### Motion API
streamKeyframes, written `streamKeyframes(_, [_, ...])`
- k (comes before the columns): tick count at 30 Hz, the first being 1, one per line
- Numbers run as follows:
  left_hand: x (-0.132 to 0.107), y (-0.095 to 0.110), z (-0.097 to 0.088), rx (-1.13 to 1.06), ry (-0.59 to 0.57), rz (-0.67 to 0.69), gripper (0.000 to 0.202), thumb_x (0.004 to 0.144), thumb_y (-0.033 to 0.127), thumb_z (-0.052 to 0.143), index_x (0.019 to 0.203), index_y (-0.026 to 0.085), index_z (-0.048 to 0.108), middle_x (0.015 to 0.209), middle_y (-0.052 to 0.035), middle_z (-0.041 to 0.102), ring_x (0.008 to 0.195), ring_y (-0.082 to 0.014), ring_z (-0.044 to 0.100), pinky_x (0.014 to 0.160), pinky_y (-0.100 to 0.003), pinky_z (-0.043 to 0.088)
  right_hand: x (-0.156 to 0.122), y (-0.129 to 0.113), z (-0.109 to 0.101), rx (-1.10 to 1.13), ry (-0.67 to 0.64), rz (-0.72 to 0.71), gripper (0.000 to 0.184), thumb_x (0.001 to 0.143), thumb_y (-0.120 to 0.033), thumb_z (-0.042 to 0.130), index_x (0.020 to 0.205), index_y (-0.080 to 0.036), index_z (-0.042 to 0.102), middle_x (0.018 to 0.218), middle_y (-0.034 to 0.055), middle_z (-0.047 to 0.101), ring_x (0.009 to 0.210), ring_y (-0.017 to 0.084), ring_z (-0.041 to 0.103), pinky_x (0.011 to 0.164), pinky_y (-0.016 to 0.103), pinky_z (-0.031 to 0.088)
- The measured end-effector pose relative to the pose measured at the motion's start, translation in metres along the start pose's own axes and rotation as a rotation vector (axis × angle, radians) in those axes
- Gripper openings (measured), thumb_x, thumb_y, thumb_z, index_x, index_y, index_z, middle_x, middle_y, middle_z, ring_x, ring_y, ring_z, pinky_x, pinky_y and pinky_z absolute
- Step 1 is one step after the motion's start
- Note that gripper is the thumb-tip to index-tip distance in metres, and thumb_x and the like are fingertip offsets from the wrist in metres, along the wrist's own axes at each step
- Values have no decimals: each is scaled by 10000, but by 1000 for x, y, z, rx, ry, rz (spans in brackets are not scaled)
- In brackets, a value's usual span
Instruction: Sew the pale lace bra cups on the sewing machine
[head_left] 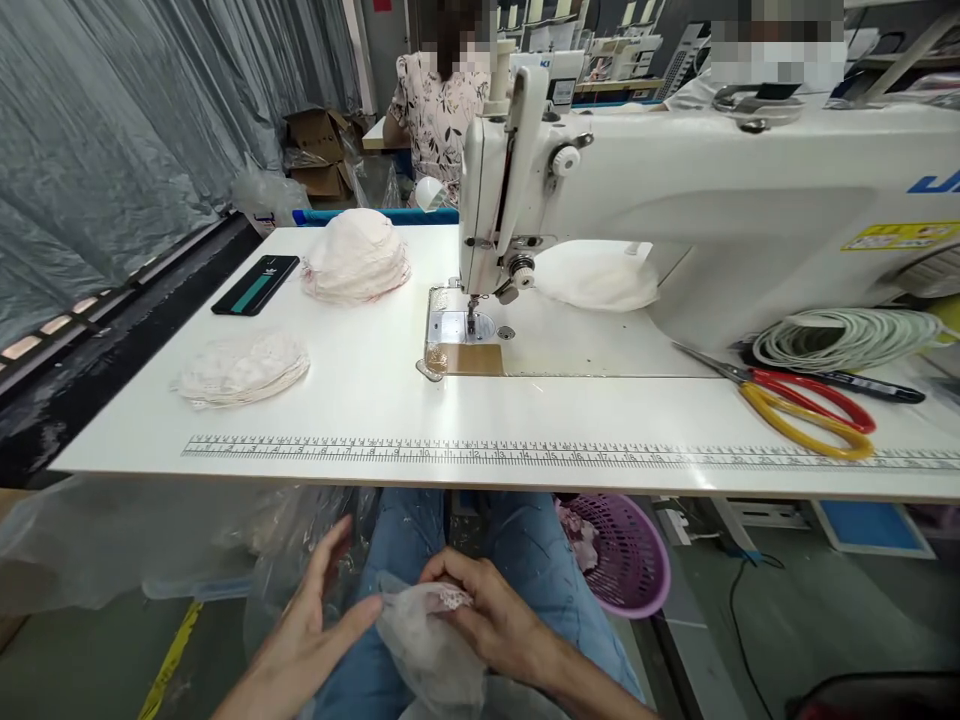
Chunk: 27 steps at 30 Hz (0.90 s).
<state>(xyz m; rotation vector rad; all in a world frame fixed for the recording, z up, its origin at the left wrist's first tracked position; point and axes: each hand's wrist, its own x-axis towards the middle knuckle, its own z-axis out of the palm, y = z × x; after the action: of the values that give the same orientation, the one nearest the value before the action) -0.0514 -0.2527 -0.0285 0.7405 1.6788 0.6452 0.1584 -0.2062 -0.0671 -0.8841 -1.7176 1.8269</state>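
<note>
Over my lap, my right hand (491, 620) is closed on a sheer white lace-edged fabric piece (431, 640), pinching its upper edge between thumb and fingers. The cloth hangs down from there, and its lower end drapes toward the bottom of the view. My left hand (315, 625) is open to the left of it, fingers apart. Its thumb tip reaches the cloth's left edge; whether it touches I cannot tell. On the table above lie two stacks of white fabric pieces, a taller stack (356, 255) and a lower stack (244, 368).
A white sewing machine (585, 190) stands on the table (360, 400), with more white cloth (600, 278) behind its needle. Scissors (795, 400) and a coil of cord (840, 340) lie right, a phone (255, 285) left. A purple basket (637, 560) stands below. People sit beyond.
</note>
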Motion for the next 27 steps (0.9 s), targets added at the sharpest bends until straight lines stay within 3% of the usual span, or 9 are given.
streamKeyframes(2, [0, 1, -1, 165, -237, 41, 855, 646, 614, 676, 1371, 334, 319, 1375, -84, 422, 1278, -333, 334, 958, -393, 387, -2, -2, -4, 102, -52, 52, 226, 816, -365, 566, 809, -143, 607, 632, -29, 482, 575, 92, 400, 537, 194, 326])
streamKeyframes(4, [1, 5, 3, 290, -379, 55, 714, 629, 603, 680, 1233, 258, 519, 1093, -82, 600, 1085, -313, 494, 886, -350, 421, -4, -4, -8, 161, -84, 85, 331, 801, -459, 580, 778, -130, 605, 622, -30, 462, 563, 83, 379, 514, 187, 310])
streamKeyframes(6, [1, 10, 7, 425, -395, 85, 473, 646, 570, 668, 938, 198, 664, 863, -42, 615, 905, -263, 533, 800, -307, 428, -6, -3, -13, 216, -107, 122, 415, 767, -533, 605, 749, -118, 610, 617, -26, 458, 558, 78, 371, 506, 187, 303])
streamKeyframes(8, [0, 15, 11, 502, -406, 127, 339, 675, 514, 656, 711, 177, 656, 752, -10, 572, 795, -211, 503, 718, -264, 404, -9, -1, -18, 254, -130, 147, 470, 738, -579, 620, 727, -110, 620, 606, -24, 457, 554, 76, 366, 505, 192, 297])
streamKeyframes(10, [-2, 19, 13, 482, -442, 153, 285, 687, 444, 656, 625, 168, 621, 676, 20, 504, 692, -161, 455, 644, -234, 363, -10, 2, -20, 284, -160, 158, 518, 726, -620, 610, 704, -103, 625, 593, -23, 457, 554, 77, 368, 514, 201, 302])
streamKeyframes(15, [-4, 17, 12, 328, -486, 117, 191, 643, 299, 687, 570, 150, 593, 651, 49, 417, 602, -110, 381, 563, -216, 281, -9, 10, -20, 339, -218, 154, 585, 738, -660, 560, 626, -88, 609, 592, -16, 468, 564, 77, 384, 527, 212, 303])
streamKeyframes(20, [-3, 13, 12, 309, -513, 99, 163, 637, 287, 704, 600, 140, 644, 643, 54, 400, 589, -102, 358, 538, -215, 252, -9, 9, -16, 397, -248, 195, 535, 645, -618, 680, 782, -101, 678, 632, -12, 545, 578, 83, 439, 555, 209, 359])
streamKeyframes(23, [-3, 17, 11, 305, -526, 94, 148, 676, 278, 668, 627, 139, 678, 654, 48, 404, 602, -105, 370, 545, -215, 259, -8, 8, -12, 414, -174, 244, 446, 545, -506, 797, 722, -112, 687, 606, -27, 555, 542, 67, 426, 519, 189, 336])
streamKeyframes(27, [-5, 21, 7, 310, -583, 94, 122, 703, 273, 671, 712, 165, 728, 689, 43, 421, 614, -102, 389, 551, -213, 258, -7, 8, -12, 443, -104, 289, 366, 554, -439, 813, 664, -117, 680, 592, -28, 561, 549, 72, 449, 530, 193, 341])
